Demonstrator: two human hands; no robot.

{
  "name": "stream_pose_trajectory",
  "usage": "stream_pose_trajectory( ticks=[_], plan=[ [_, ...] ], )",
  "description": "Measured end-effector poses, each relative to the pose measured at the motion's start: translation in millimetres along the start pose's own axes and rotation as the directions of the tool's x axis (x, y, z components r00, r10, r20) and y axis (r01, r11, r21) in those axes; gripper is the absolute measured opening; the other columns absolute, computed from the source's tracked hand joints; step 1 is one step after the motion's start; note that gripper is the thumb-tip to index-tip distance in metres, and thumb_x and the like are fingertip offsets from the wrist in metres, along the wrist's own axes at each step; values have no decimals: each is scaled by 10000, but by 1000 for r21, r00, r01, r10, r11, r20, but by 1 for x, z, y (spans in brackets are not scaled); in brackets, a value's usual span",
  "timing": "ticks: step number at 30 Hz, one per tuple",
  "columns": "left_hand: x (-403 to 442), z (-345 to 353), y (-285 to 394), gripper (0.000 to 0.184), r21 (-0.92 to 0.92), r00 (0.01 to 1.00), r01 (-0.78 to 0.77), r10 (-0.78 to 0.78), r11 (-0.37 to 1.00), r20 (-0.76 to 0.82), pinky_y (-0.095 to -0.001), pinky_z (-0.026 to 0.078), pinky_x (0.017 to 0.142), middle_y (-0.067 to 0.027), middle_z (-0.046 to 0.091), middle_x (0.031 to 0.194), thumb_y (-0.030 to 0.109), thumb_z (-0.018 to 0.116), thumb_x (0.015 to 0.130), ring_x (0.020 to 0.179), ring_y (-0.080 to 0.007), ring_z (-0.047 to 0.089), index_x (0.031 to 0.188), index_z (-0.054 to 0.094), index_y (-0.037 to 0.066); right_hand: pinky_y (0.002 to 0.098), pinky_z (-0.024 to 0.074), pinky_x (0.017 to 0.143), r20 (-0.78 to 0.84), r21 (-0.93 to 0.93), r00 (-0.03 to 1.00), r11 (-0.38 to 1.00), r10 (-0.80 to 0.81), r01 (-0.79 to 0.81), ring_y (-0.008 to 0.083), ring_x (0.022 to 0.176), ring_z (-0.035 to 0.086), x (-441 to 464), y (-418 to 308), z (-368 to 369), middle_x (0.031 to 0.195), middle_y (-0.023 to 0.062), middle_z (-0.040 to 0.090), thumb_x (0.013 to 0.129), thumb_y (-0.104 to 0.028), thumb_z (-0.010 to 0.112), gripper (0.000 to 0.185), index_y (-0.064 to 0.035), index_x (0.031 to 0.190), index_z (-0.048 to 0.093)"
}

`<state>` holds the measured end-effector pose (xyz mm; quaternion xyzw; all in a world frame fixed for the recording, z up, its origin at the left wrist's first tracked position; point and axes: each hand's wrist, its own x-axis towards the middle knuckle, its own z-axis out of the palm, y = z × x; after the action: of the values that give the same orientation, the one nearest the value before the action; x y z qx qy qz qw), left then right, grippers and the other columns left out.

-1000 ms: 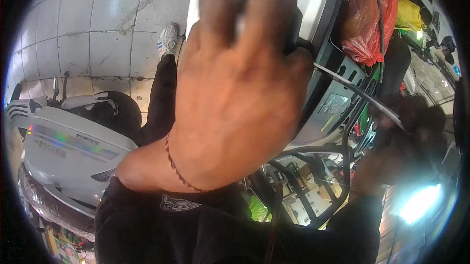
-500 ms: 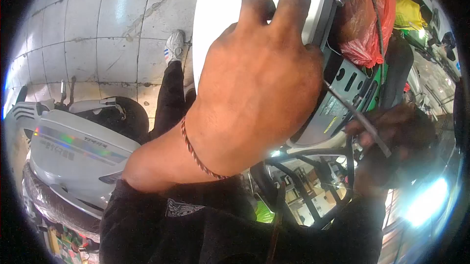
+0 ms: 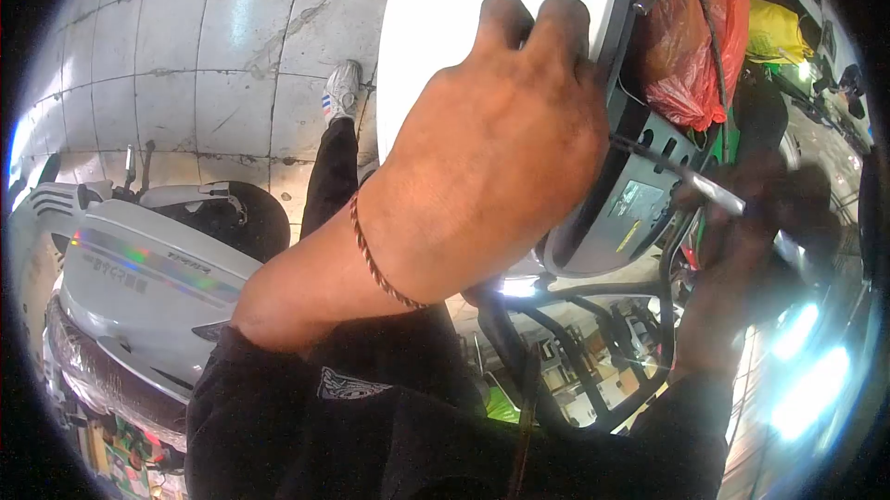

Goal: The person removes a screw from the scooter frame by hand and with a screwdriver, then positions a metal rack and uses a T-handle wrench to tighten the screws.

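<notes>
My left hand (image 3: 514, 157), a braided cord at its wrist, lies over the white panel (image 3: 436, 27) with its fingers bent under. What its fingertips grip is hidden. From beside its thumb side a thin metal rod-shaped tool (image 3: 709, 189), dark then silvery, runs toward my right hand (image 3: 769, 222). That hand is dark and smeared by motion, closed around the tool's far end. Below the rod sits a grey plate (image 3: 640, 199) with slots and a label, at the end of the white panel.
A red plastic bag (image 3: 695, 46) hangs at the upper right, close to a yellow bag (image 3: 777, 32). Black metal tubing (image 3: 593, 291) crosses below the hands. A grey-white scooter body (image 3: 153, 259) stands at left on the tiled floor (image 3: 232, 27). A shoe (image 3: 341, 90) shows there.
My right hand and the tool's outer end have shifted slightly, and the tool looks turned. My left hand stays on the white panel. The whole view has moved a little.
</notes>
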<state>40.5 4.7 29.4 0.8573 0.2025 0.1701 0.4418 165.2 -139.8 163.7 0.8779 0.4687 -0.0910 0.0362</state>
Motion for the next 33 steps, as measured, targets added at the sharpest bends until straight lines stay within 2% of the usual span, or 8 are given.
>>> stream_pose_trajectory(
  ticks=[3, 8, 11, 16, 17, 20, 23, 33],
  plan=[
    [4, -12, 6, 74, 48, 991, 30, -36, 998, 127, -385, 544, 650, -100, 530, 1014, 33, 621, 737, 941, -302, 524, 807, 646, 28, 374, 547, 559, -130, 747, 992, 658, 9, 92, 229, 581, 623, 23, -31, 15, 706, 110, 569, 899, -223, 655, 264, -18, 797, 524],
    [2, -15, 4, 205, 76, 992, 0, -10, 997, 130, -353, 576, 651, -167, 558, 1038, 118, 573, 803, 996, -312, 544, 835, 693, -45, 441, 585, 589, 83, 940, 996, 333, -17, -72, 281, 605, 637, 25, 0, 15, 726, 126, 572, 787, -56, 664, 136, -27, 839, 541],
    [1, -12, 3, 238, 28, 993, -10, 7, 1000, 122, -378, 545, 667, -181, 575, 1094, 128, 553, 827, 1022, -322, 541, 874, 698, -55, 447, 571, 568, -171, 912, 814, 224, -556, 345, 282, 607, 628, 40, 27, 33, 733, 134, 561, 772, -72, 643, 116, -22, 843, 566],
    [1, -10, 2, 231, 35, 996, 13, -16, 999, 84, -343, 511, 657, -159, 589, 1076, 137, 565, 823, 1042, -299, 533, 871, 712, -34, 430, 567, 546, 38, 587, 956, 768, 291, -257, 267, 602, 614, 3, 0, 22, 738, 149, 553, 761, -188, 682, 203, -45, 823, 552],
    [2, -13, 2, 226, 28, 990, 1, -5, 1000, 139, -344, 514, 663, -155, 589, 1079, 140, 568, 822, 1048, -299, 530, 866, 718, -24, 456, 552, 876, 50, 979, 939, 203, -340, 22, 224, 994, 654, 19, 34, 19, 1180, 161, 611, 945, -119, 573, 545, -5, 1432, 358],
    [3, -12, 0, 221, 3, 985, -2, 1, 1000, 173, -346, 520, 678, -151, 590, 1085, 145, 573, 825, 1062, -302, 525, 855, 728, -9, 353, 550, 533, 10, 947, 1000, 321, 9, -12, 244, 579, 623, 10, -11, 19, 671, 124, 605, 756, -115, 690, 204, -35, 785, 504],
    [0, -7, 2, 229, -23, 987, 2, 2, 1000, 163, -353, 531, 687, -153, 589, 1092, 151, 571, 835, 1076, -313, 522, 867, 729, -12, 345, 543, 549, -46, 752, 977, 651, 207, -102, 234, 600, 629, 16, -5, 19, 686, 114, 612, 760, -124, 686, 189, -41, 797, 521],
    [1, -8, 0, 209, 6, 993, -47, 46, 999, 112, -376, 548, 649, -171, 610, 975, 134, 563, 829, 974, -345, 571, 834, 696, -27, 317, 522, 602, -86, 580, 926, 775, 367, -253, 197, 670, 651, 15, 1, 16, 736, 83, 634, 774, -156, 672, 150, -59, 836, 575]
  ],
)
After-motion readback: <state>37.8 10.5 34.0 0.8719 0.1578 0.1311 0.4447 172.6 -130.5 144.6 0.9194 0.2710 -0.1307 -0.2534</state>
